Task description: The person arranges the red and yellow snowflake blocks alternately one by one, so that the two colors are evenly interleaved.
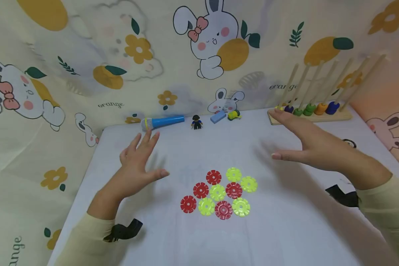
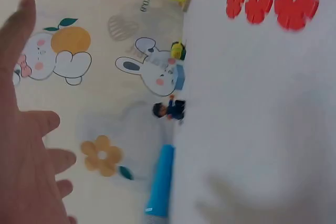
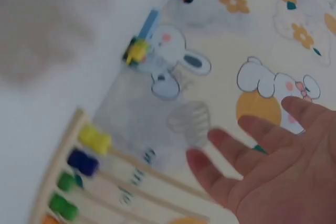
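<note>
Both hands are raised over the white table with fingers spread and hold nothing. On the left, my left hand [image 1: 135,167] is nearest the blue toy microphone [image 1: 166,121], its fingertips overlapping the microphone's head in the head view. My right hand [image 1: 314,144] reaches in from the right, fingertips overlapping the left end of the wooden peg rack [image 1: 336,117]. Between the hands lie several flower-shaped notched discs, among them a red disc [image 1: 188,204] and a yellow-green disc [image 1: 241,207], flat and close together in slanting rows.
At the table's back edge stand a small toy figure [image 1: 196,122], a blue block [image 1: 218,117] and a yellow-green toy [image 1: 234,115]. Coloured beads sit low on the rack's tall pegs. A black ring-shaped item [image 1: 349,143] lies behind the right wrist. Rabbit-print cloth [image 1: 173,81] hangs behind.
</note>
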